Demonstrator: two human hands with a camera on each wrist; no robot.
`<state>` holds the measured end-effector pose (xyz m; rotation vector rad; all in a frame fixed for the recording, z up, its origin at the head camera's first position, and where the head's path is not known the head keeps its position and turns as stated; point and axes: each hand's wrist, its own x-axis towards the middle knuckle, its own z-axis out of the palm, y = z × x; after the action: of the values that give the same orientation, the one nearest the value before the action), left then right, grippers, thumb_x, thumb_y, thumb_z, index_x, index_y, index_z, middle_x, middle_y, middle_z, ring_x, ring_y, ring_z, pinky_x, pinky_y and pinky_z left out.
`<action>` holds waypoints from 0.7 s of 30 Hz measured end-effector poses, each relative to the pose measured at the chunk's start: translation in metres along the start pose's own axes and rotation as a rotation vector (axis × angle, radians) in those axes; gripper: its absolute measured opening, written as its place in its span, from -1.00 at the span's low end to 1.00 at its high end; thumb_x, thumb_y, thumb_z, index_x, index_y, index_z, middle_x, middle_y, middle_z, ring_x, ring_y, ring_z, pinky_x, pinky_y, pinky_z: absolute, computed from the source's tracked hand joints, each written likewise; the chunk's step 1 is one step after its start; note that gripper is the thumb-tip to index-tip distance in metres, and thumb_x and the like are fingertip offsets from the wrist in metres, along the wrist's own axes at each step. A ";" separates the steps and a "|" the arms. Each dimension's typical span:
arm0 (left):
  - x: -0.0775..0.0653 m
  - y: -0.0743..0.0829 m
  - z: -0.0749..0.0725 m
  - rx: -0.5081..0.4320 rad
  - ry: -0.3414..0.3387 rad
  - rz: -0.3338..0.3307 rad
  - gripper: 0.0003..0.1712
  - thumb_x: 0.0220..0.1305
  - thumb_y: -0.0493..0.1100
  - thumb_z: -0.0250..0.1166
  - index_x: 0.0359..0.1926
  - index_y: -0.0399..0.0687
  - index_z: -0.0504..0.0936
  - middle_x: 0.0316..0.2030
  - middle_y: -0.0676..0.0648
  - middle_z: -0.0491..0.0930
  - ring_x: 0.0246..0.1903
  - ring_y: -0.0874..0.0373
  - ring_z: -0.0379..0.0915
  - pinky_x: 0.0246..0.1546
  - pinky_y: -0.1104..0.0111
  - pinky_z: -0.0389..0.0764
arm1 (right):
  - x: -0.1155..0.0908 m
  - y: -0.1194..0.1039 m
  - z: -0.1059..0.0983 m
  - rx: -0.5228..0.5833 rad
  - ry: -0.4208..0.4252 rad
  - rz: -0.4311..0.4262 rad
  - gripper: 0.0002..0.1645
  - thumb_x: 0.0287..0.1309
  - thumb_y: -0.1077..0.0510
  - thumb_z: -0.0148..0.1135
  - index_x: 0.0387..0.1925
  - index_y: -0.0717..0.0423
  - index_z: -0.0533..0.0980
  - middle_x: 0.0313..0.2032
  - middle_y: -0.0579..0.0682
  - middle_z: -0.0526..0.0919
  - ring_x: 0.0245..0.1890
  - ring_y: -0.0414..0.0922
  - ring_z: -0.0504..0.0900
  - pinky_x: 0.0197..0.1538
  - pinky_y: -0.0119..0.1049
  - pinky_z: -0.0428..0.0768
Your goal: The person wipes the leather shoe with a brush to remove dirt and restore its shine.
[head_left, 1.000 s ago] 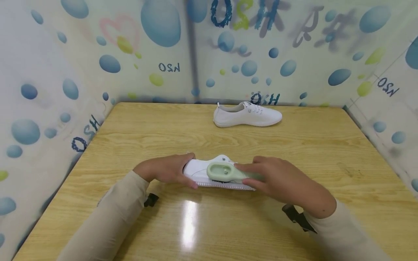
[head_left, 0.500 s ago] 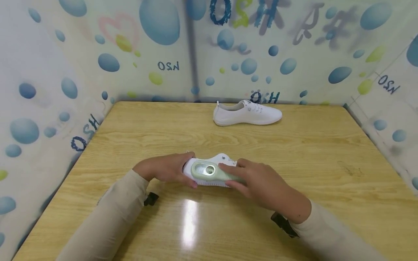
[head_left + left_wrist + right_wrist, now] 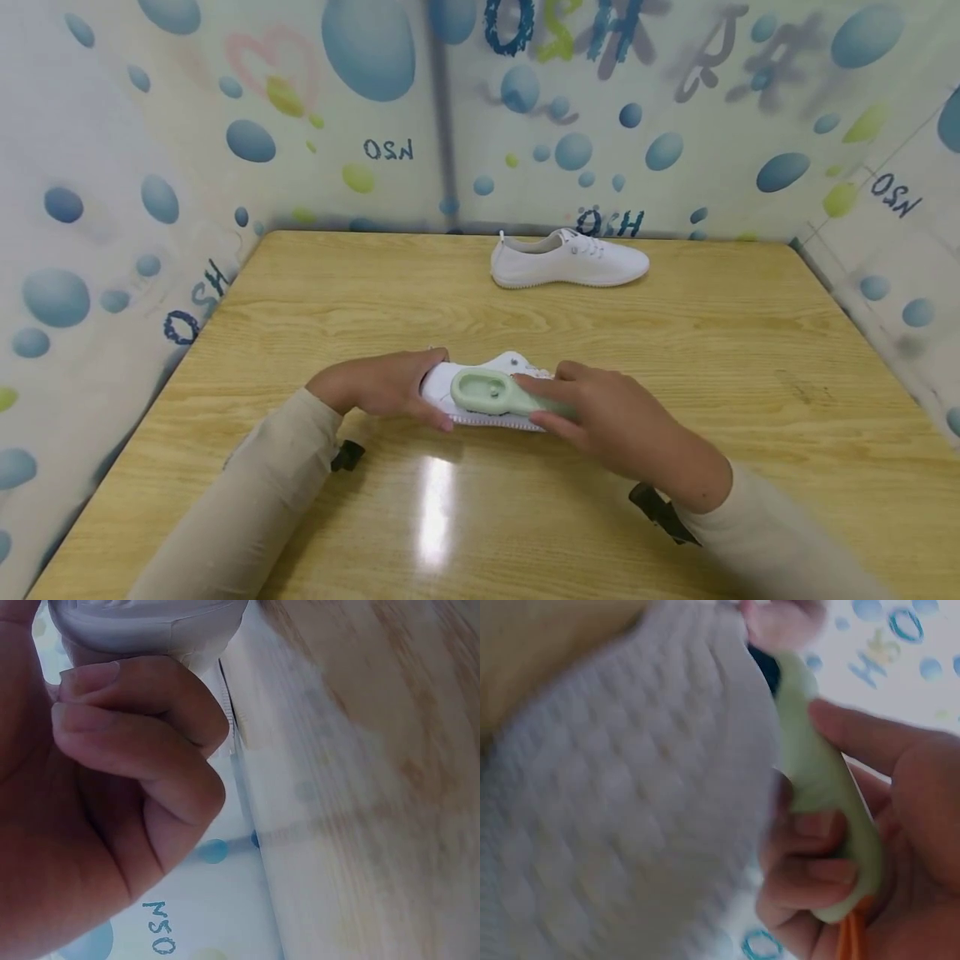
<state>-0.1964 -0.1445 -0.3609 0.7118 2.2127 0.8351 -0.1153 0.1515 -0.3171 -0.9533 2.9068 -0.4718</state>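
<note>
My left hand grips the heel end of a white lace-up shoe, its thumb and fingers on either side. In the left wrist view two curled fingers of that hand sit below the shoe's heel. My right hand holds a pale green brush by its handle, the head lying against the shoe's side with dark bristles at its lower edge. The right wrist view shows fingers wrapped round the green handle, an orange loop at its end, and the shoe's textured sole close by.
A second white shoe stands at the back of the wooden table, toe to the right. A patterned curtain with blue and green spots borders the table behind and at the sides.
The brush in my right hand slid left along the shoe toward the heel, then came slightly back right. My left hand and both shoes stay in place.
</note>
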 end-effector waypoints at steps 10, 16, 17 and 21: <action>0.001 -0.003 0.001 -0.008 0.009 0.001 -0.33 0.04 0.09 0.56 0.01 -0.03 0.38 -0.14 -0.01 0.58 -0.20 0.15 0.48 -0.16 0.28 0.53 | 0.004 -0.005 0.007 -0.062 0.049 -0.036 -0.49 0.34 -0.09 0.24 0.29 -0.25 0.51 -0.26 -0.06 0.59 -0.52 -0.28 0.40 -0.45 -0.39 0.42; 0.001 -0.002 0.000 0.013 0.008 -0.013 -0.31 0.04 0.14 0.55 0.01 -0.05 0.38 -0.19 -0.03 0.55 -0.24 0.15 0.45 -0.20 0.29 0.51 | -0.005 0.006 -0.021 -0.052 -0.084 0.040 -0.49 0.36 -0.12 0.21 0.31 -0.25 0.49 -0.29 -0.09 0.60 -0.50 -0.26 0.39 -0.43 -0.35 0.39; 0.001 -0.002 0.000 0.016 0.008 -0.012 -0.31 0.04 0.14 0.55 0.00 -0.05 0.38 -0.19 -0.03 0.54 -0.24 0.15 0.44 -0.21 0.29 0.50 | -0.007 0.007 -0.025 -0.053 -0.096 0.047 -0.49 0.36 -0.11 0.21 0.31 -0.24 0.49 -0.31 -0.10 0.59 -0.50 -0.26 0.38 -0.43 -0.35 0.38; 0.001 -0.001 0.000 0.031 0.006 -0.012 -0.31 0.03 0.14 0.55 0.00 -0.05 0.39 -0.19 -0.03 0.54 -0.24 0.15 0.44 -0.20 0.30 0.50 | -0.014 0.011 -0.034 -0.030 -0.112 0.050 -0.50 0.34 -0.10 0.23 0.29 -0.22 0.51 -0.40 -0.17 0.54 -0.52 -0.28 0.35 -0.44 -0.36 0.35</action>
<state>-0.1975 -0.1444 -0.3625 0.7115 2.2381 0.7997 -0.1145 0.1777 -0.2884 -0.8778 2.8375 -0.3599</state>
